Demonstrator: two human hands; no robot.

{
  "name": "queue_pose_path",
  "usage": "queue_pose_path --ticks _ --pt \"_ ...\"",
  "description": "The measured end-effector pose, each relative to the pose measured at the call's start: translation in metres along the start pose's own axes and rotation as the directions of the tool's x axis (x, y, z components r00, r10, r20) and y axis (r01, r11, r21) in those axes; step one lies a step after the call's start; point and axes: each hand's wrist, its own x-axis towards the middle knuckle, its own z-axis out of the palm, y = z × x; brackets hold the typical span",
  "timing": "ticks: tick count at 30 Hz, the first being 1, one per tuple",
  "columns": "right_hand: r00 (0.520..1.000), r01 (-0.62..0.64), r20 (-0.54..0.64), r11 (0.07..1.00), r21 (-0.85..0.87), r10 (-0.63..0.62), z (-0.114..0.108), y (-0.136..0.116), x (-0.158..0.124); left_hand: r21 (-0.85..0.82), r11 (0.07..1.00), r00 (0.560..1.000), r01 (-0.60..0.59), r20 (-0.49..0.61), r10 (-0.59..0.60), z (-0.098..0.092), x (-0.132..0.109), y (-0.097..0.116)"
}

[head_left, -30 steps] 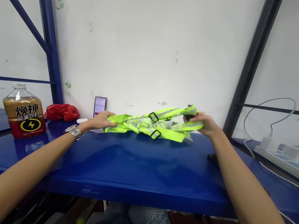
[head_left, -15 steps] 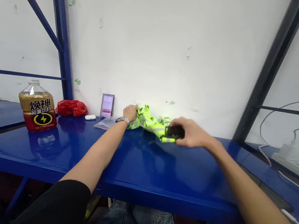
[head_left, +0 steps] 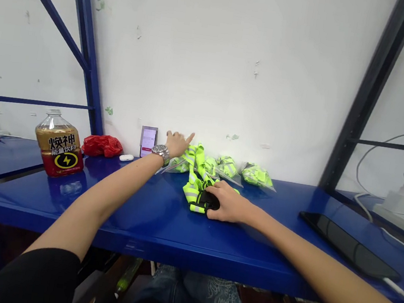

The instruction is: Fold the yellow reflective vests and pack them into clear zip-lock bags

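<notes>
While the left hand (head_left: 177, 144) stands raised off the work, the right hand (head_left: 230, 203) bears down on a bunched yellow-green reflective safety vest (head_left: 193, 183) lying on a glossy blue painted-steel table (head_left: 160, 231). The right hand is palm down, with its fingers pressed together and curled over a black plastic piece (head_left: 208, 200) at the near end of the vest. Because the fingers largely cover this piece, it cannot be determined whether it is pinched or only pressed flat. This is a sound hold: downward pressure prevents the fabric from sliding on the smooth surface.

The left hand is spread, with its index finger extended up and away, and a silver metal wristwatch (head_left: 160, 153) is fitted at the wrist. It grips nothing and sits just beyond the far end of the vest.

The vest lies near the rear edge of the table, around mid-length, folded into narrow straps with grey reflective bands exposed. Clear plastic bags containing folded yellow-green vests, such as the rightmost bag (head_left: 257, 175), lie along the same edge. Toward the left end stand a large plastic drink bottle with a red and gold label (head_left: 59, 144) and a crumpled red plastic bag (head_left: 102, 145). A flat black tablet (head_left: 348, 245) lies near the right end.
</notes>
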Motion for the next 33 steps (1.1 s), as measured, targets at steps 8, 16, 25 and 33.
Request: queue_pose_path --ticks 8,16,25,33 --pt "0.997 -0.023 -0.073 0.998 -0.065 0.018 0.004 0.000 0.000 -0.238 0.887 0.906 -0.395 -0.257 0.335 0.007 -0.113 0.074" --pt "0.995 0.049 -0.091 0.999 -0.017 -0.050 0.006 0.016 -0.001 -0.471 0.778 0.891 -0.415 -0.037 0.453 0.030 -0.126 0.062" --pt "0.995 0.080 -0.065 0.997 0.001 -0.080 -0.012 0.026 -0.008 -0.492 0.781 0.916 -0.385 -0.102 0.387 0.029 -0.126 0.067" --pt "0.995 0.078 -0.067 0.996 0.043 -0.075 -0.008 0.028 -0.005 -0.472 0.811 0.938 -0.346 -0.138 0.319 0.035 -0.121 0.064"
